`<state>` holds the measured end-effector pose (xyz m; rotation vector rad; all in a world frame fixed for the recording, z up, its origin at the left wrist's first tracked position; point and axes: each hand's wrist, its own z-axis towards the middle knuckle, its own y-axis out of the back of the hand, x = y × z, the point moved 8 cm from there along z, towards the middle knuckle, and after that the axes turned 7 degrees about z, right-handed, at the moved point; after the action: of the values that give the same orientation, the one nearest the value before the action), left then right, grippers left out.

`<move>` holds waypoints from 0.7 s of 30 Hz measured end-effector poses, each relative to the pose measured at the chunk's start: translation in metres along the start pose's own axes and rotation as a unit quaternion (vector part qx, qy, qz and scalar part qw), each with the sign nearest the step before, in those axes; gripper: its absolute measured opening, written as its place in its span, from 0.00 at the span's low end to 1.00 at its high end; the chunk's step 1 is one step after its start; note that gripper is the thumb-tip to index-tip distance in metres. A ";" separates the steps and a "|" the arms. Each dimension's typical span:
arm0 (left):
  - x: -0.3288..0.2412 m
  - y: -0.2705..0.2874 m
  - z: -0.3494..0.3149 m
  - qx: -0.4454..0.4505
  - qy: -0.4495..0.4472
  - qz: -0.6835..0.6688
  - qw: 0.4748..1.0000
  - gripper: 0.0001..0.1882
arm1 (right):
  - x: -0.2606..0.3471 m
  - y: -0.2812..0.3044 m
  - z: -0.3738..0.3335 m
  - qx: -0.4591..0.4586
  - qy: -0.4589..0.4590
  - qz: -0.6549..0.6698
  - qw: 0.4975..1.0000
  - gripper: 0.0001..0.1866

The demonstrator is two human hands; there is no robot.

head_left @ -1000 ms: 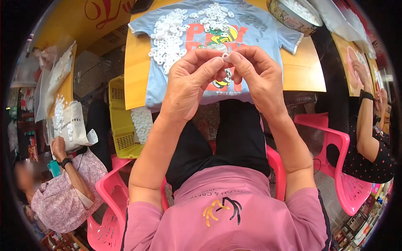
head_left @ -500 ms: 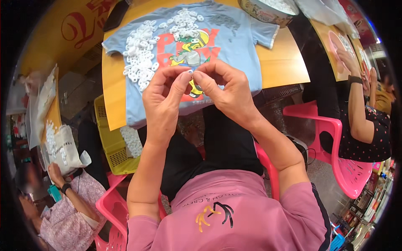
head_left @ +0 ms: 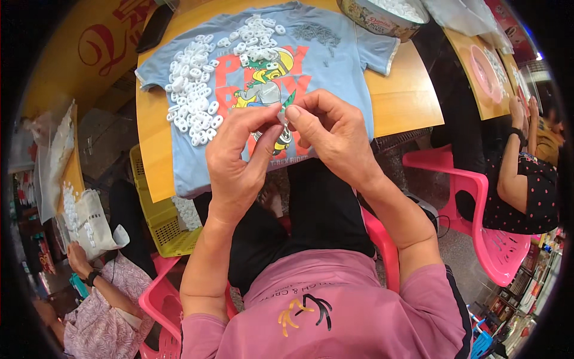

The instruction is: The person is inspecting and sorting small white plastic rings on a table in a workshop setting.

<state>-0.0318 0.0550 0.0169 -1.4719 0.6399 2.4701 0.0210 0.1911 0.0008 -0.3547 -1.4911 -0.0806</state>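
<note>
My right hand (head_left: 335, 134) pinches a small white plastic piece (head_left: 284, 116) between thumb and forefinger, above a light blue printed T-shirt (head_left: 344, 84) spread on the table. The fingertips hide most of that piece. Close beside it is my left hand (head_left: 236, 152), its forefinger tip near the piece and its thumb apart from the forefinger. On the shirt's left side lies a long heap of white oval plastic pieces with holes (head_left: 192, 90). A smaller heap of the same kind (head_left: 256, 37) sits near the collar. Tiny dark bits (head_left: 317, 35) are scattered right of it.
A round tin (head_left: 382, 23) of white pieces stands at the table's far right. A dark flat object (head_left: 154, 29) lies far left. Below the left table edge is a yellow crate (head_left: 164, 224). Pink chairs (head_left: 472, 173) and people working flank me on both sides.
My left thumb has come away from the fingertip pinch and dropped lower. Both hands have shifted slightly right. The view has moved a little. At right, another person's hand has lowered from the pink basin.
</note>
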 end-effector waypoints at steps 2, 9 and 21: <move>-0.011 0.000 0.002 -0.014 -0.086 0.069 0.994 0.14 | 0.000 0.000 0.001 0.006 -0.014 0.006 1.000 0.11; -0.017 0.001 0.001 -0.040 -0.160 0.115 0.980 0.11 | 0.002 0.004 0.006 0.047 -0.043 -0.027 0.998 0.11; 0.052 0.003 -0.003 -0.051 0.184 -0.240 0.952 0.10 | 0.024 0.064 0.068 -0.027 0.160 -0.586 0.794 0.09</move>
<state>-0.0559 0.0480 -0.0288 -1.8832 0.1696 1.9019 -0.0250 0.2741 0.0153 0.5761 -1.1642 -1.1210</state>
